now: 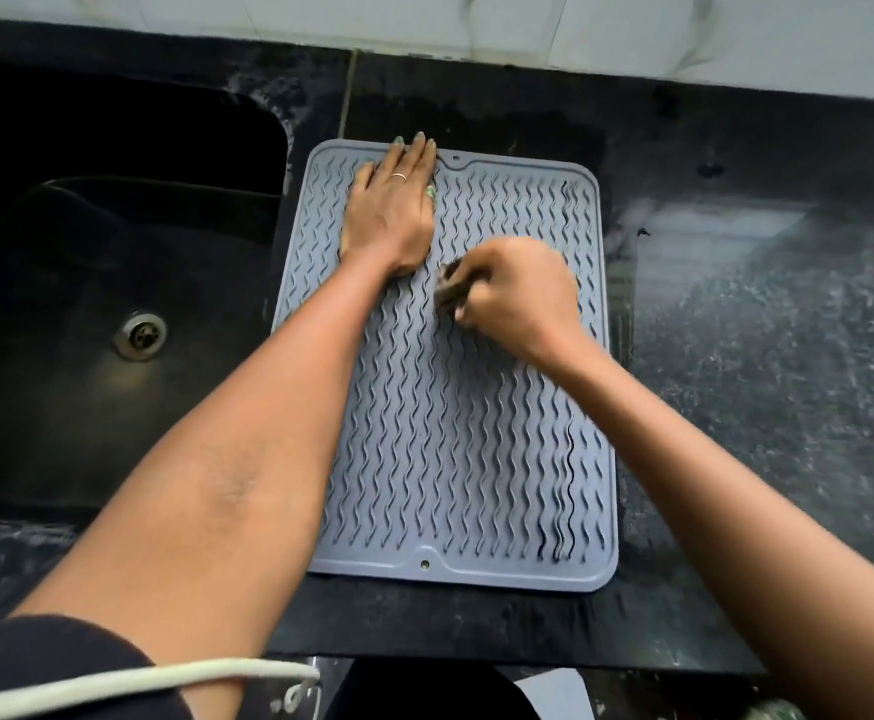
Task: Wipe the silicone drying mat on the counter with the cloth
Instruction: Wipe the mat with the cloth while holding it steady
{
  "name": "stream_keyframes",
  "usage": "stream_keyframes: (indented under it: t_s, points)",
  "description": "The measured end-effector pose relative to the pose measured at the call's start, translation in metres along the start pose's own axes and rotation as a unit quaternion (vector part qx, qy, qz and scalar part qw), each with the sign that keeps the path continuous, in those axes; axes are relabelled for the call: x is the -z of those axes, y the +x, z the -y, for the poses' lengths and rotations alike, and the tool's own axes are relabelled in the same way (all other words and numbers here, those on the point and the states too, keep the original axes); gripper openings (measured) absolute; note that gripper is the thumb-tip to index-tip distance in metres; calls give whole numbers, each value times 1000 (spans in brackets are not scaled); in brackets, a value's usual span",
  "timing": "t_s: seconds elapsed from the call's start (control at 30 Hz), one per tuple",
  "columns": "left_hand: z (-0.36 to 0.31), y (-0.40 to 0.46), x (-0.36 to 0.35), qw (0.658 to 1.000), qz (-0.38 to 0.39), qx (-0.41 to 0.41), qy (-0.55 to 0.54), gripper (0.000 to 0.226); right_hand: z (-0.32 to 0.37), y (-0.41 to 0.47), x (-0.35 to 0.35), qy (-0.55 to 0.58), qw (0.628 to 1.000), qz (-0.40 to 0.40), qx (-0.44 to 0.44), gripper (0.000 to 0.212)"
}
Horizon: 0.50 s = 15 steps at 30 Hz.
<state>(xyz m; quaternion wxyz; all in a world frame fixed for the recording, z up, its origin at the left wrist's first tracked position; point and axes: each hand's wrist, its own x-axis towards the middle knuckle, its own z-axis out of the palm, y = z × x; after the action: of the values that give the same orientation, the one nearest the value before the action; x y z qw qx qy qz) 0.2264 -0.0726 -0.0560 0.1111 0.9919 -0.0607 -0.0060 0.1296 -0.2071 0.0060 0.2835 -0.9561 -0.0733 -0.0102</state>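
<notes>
From the head camera, a grey silicone drying mat [455, 407] with wavy ridges lies flat on the black stone counter [767, 356], just right of the dark sink [87, 283]. The left hand [391, 210] presses flat on the mat's far left corner, fingers straight and together, a ring on one finger. The right hand [515, 293] is curled tight around a small dark bunched cloth [453, 291], which pokes out at its left side and touches the mat near the middle.

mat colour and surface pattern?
Grey drying mat, with rows of raised wavy ridges; shows in the head view.
</notes>
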Motion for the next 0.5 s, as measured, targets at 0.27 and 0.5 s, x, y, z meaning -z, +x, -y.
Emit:
stream_keyframes:
  t_s: [0.27, 0.5]
  points:
    - [3, 3, -2, 1000, -1, -6, -3, 54, -13, 81, -22, -141, 988, 48, -28, 59]
    - [4, 5, -3, 1000, -1, -5, 8, 54, -8, 3, -29, -89, 994, -32, 49, 25]
